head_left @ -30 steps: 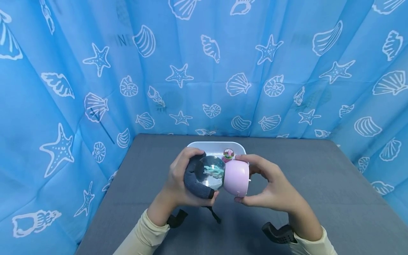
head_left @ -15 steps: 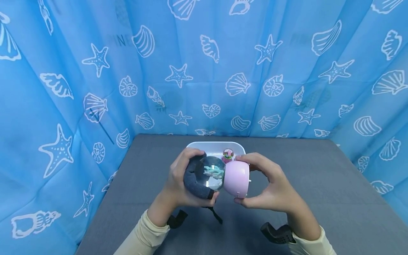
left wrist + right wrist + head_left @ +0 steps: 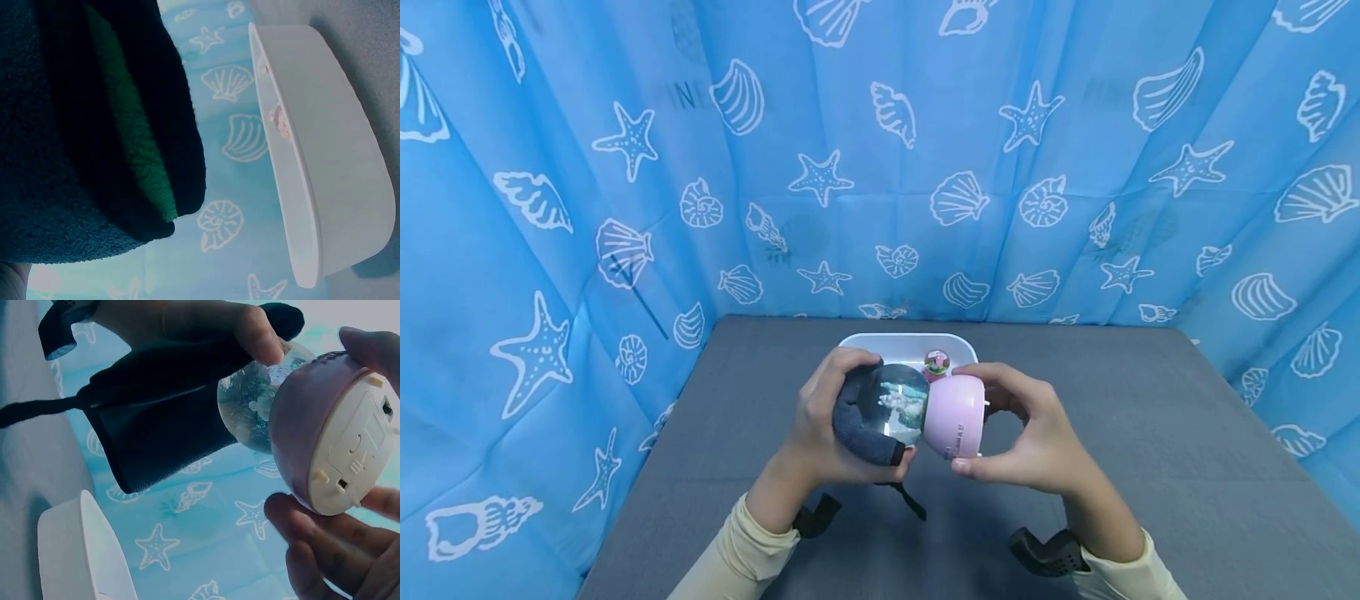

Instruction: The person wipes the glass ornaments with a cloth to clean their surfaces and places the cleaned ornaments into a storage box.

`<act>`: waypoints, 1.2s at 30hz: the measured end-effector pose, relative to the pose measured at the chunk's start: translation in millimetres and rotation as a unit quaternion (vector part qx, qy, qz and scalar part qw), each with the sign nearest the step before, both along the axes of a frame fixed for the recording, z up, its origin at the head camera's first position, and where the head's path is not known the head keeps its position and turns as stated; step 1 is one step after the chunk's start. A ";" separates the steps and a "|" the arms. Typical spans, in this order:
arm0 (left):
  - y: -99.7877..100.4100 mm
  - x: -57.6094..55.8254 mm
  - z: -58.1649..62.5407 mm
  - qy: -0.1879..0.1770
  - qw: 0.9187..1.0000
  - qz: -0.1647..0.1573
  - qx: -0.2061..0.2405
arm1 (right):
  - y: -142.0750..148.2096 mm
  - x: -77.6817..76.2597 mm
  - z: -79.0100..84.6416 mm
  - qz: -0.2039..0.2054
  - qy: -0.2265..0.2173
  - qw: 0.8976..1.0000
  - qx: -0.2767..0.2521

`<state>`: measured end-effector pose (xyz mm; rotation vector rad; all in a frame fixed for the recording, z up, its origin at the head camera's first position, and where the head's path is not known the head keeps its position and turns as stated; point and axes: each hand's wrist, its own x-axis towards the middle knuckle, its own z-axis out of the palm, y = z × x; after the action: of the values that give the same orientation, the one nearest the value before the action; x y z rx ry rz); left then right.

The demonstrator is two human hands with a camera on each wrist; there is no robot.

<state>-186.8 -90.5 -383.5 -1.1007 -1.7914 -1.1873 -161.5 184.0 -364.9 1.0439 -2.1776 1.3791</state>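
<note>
A snow globe [image 3: 904, 407] lies on its side in the air, its glass ball to the left and its pink base [image 3: 955, 414] to the right. My left hand [image 3: 820, 421] grips a dark blue-grey cloth [image 3: 859, 435] wrapped round the left of the glass. Fingers and thumb of my right hand [image 3: 1037, 429] hold the base by its rim. In the right wrist view the cream underside [image 3: 353, 450] with its battery cover faces the camera. Folded layers of the cloth [image 3: 94, 137], one strip green, fill much of the left wrist view. A thin strap hangs below it.
Behind the hands, a white tray [image 3: 910, 339] stands on the grey table [image 3: 760, 375]. A small pink globe ornament [image 3: 936, 365] is in the tray. A blue curtain [image 3: 857, 225] with white shell prints hangs at the back and sides.
My right hand has turned the base, bringing dark lettering on its side into view. The figure inside the glass has rotated with it, while my left hand and the cloth stay nearly in place.
</note>
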 end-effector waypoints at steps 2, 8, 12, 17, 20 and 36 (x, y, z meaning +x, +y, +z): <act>0.0 0.3 -0.2 -0.002 1.000 0.002 -0.001 | -1.1 0.6 -0.4 -0.010 -0.014 1.000 -0.001; 0.0 1.6 0.0 -0.009 1.000 0.003 -0.005 | -5.7 1.6 -1.0 -0.017 -0.041 0.999 -0.025; 0.8 1.9 0.4 -0.008 1.000 0.000 -0.008 | -7.6 2.5 -1.9 0.009 -0.089 0.995 -0.037; 1.9 1.1 0.2 -0.003 1.000 0.003 -0.004 | -7.9 2.0 -0.6 0.044 -0.158 0.985 -0.045; 2.0 0.5 -0.2 0.002 1.000 0.006 -0.003 | -7.6 1.3 -0.1 0.042 -0.171 0.984 -0.039; 1.5 -1.1 -0.8 0.015 1.000 0.002 0.009 | -5.0 4.8 7.5 0.075 -0.196 0.976 -0.052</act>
<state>-187.9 -89.0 -384.3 -1.0999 -1.7559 -1.1761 -156.7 179.0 -357.4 0.9803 -2.2966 1.8834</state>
